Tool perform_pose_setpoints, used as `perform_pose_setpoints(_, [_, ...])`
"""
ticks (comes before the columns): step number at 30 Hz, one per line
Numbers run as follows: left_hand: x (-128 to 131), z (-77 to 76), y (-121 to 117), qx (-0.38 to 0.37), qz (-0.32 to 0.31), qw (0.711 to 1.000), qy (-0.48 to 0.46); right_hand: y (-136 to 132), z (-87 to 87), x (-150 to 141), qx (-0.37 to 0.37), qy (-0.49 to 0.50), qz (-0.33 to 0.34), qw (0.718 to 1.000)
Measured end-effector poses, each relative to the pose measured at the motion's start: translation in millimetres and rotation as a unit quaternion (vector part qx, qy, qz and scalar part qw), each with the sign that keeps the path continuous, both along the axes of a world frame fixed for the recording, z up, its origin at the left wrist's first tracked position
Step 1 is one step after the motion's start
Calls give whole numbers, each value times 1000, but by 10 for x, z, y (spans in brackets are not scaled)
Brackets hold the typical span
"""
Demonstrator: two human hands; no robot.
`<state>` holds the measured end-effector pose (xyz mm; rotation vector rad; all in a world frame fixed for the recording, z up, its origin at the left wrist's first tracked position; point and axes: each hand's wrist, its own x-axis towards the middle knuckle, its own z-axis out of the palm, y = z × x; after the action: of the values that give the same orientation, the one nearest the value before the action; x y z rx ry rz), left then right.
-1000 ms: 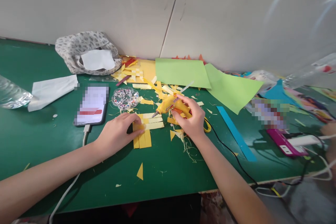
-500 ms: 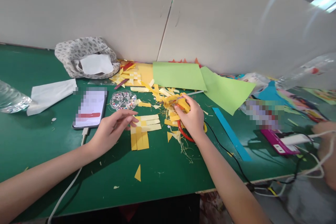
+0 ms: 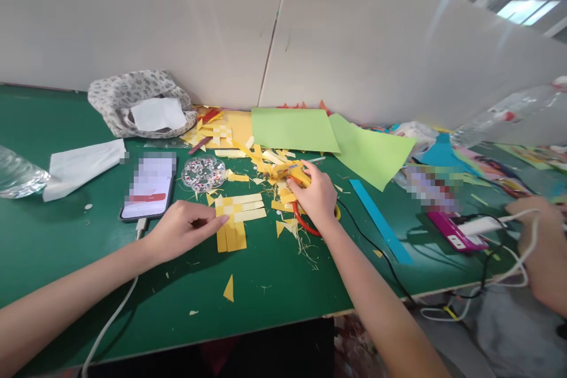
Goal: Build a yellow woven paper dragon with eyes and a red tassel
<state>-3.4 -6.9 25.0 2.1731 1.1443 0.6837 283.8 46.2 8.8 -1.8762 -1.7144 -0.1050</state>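
Yellow paper, cut into a small triangle, lies near the front edge of the green bench. Beyond it sits a mat of interlaced paper strips, loose ends pointing right and toward the person. At its left side is the left hand, thumb stretched over the weave; whether it pinches the paper, I cannot tell. The right hand grips a yellow glue gun, nozzle leftward among paper scraps. Farther back are light-green sheets.
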Motion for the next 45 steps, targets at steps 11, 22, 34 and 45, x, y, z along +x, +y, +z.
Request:
perform_pose_setpoints(11, [95, 82, 317, 182, 1, 942, 283, -516, 455, 113, -71, -79, 111, 988])
perform_pose_setpoints(22, [257, 296, 282, -18, 12, 968, 252, -650, 474, 249, -277, -236, 22, 931])
perform_pose_setpoints(34, [86, 452, 247, -188, 76, 966, -158, -227, 1539, 278, -304, -158, 19, 939])
perform_pose_setpoints(45, [234, 225, 34, -309, 97, 896, -303, -474, 1899, 332, -156, -131, 71, 976])
